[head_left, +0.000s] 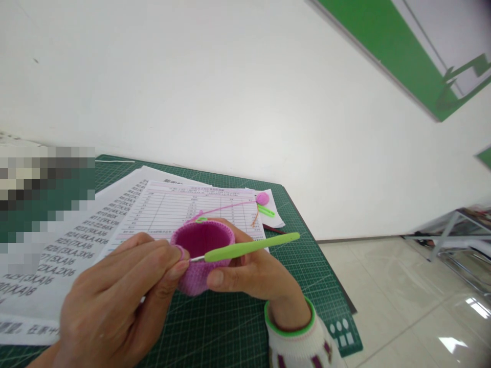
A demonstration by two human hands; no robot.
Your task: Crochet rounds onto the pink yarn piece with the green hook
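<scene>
A pink crocheted cup is held above the cutting mat, its round opening facing up. My left hand pinches its near-left rim, where the metal tip of a green-handled crochet hook goes in. Around the cup's right side curls my right hand, thumb in front and fingers behind. The hook's handle lies across in front of that hand; whether its fingers touch it I cannot tell. A green stitch marker sits on the far rim. Pink yarn runs back to a small ball.
Printed pattern sheets and a chart page cover the mat's left and middle. Near the yarn ball lie a bright green clip-like piece and an orange thread. The green mat ends at the right above a tiled floor.
</scene>
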